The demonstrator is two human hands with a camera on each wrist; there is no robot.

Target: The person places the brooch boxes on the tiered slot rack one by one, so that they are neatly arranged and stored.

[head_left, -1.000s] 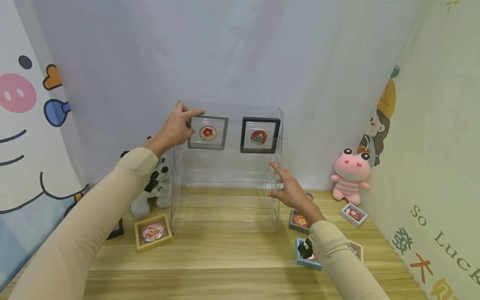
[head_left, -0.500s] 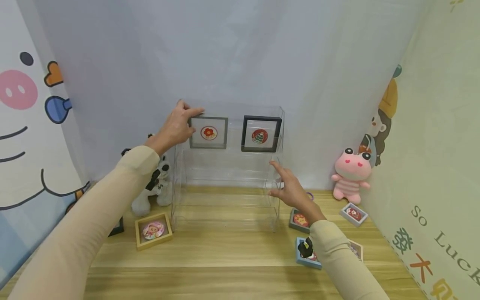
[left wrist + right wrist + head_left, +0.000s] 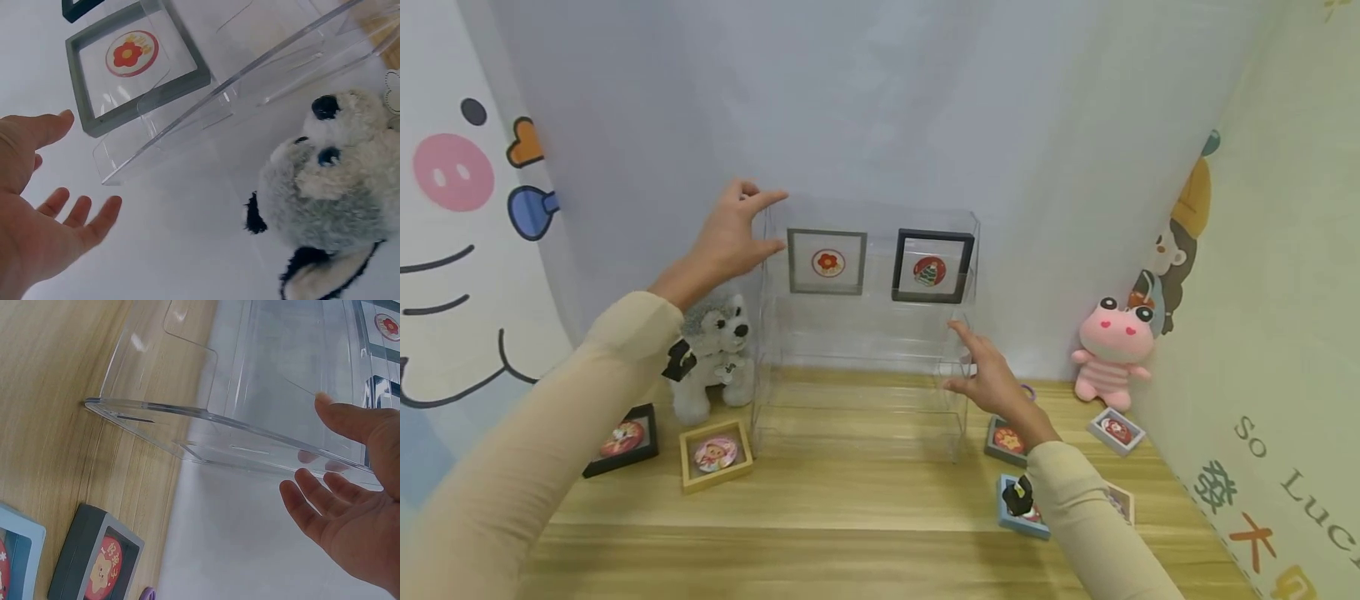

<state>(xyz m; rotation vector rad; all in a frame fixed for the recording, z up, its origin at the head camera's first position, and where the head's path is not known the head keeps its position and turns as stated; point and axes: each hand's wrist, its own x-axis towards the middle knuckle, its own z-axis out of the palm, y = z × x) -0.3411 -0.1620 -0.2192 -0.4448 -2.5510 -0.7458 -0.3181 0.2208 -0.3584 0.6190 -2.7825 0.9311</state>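
Note:
A clear acrylic tiered stand (image 3: 865,342) stands on the wooden table against the pale cloth. On its top tier, to the left, leans a grey square frame (image 3: 827,262) holding a round badge with a red flower. Beside it is a black frame (image 3: 933,267) with a Christmas-tree badge. My left hand (image 3: 730,237) hovers just left of the grey frame, fingers spread, with a gap between them in the left wrist view. Low at the stand's right side is my right hand (image 3: 992,383), its thumb and loosely bent fingers apart on either side of the side panel (image 3: 262,434).
Left of the stand sit a plush husky (image 3: 718,358), a black frame with a red badge (image 3: 625,440) and a yellow frame (image 3: 717,454). On the right lie a dark grey frame (image 3: 1007,442), a blue frame (image 3: 1024,523), a light grey frame (image 3: 1116,430) and a pink plush (image 3: 1116,350).
My left hand has let go of the grey frame and drawn back left and slightly up. The frame stays on the top tier. My right hand keeps its place by the stand.

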